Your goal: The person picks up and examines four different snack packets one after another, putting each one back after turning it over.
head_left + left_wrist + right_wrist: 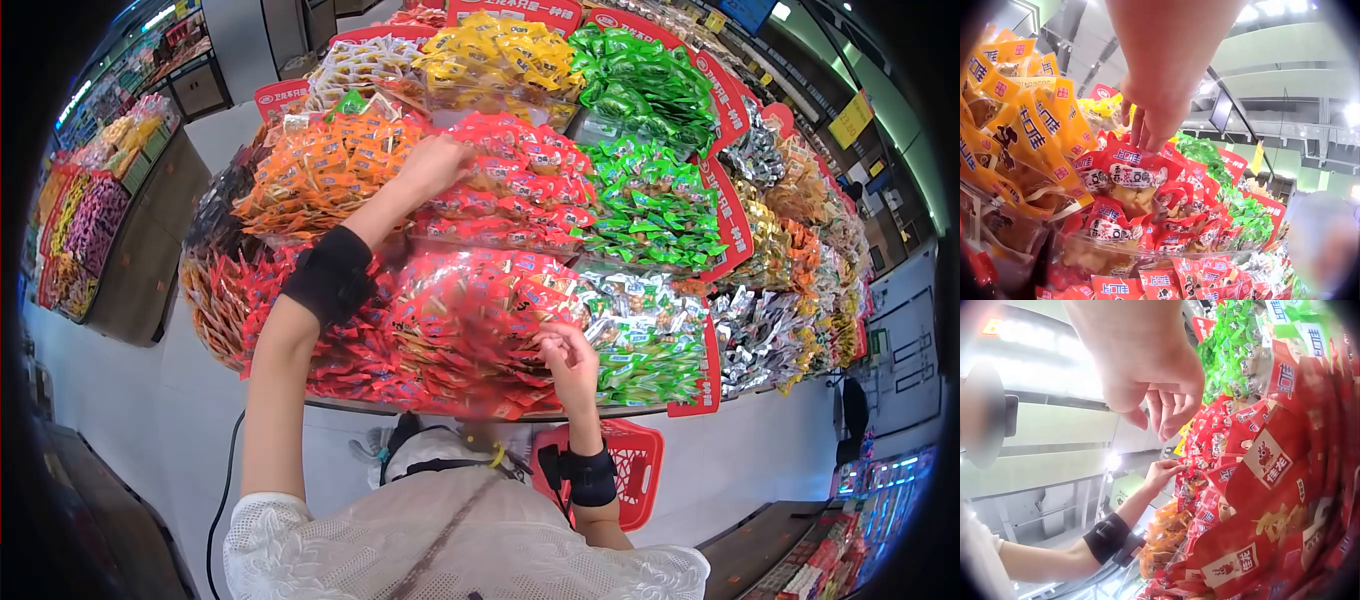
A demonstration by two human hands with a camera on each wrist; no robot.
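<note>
Over the upper red packets [530, 170], the left hand [437, 165] reaches down. Its thumb and fingertips meet at the top edge of a red packet [1137, 178] in the left wrist view, where the hand [1157, 103] hides part of the grip. The right wrist view also shows this left hand [1163, 475] pinching at the red pile. The right hand [572, 365] hovers above the lower red packets [450, 300], near their right side. Its fingers hang loosely bent with nothing between them, as the right wrist view shows of the hand [1160, 387].
Orange packets [320, 165] lie left of the red ones, yellow packets [500, 50] behind, and green packets [655, 205] to the right. Clear plastic dividers [1172, 250] separate piles. A red basket [648, 480] stands below the display's front edge, beside the person.
</note>
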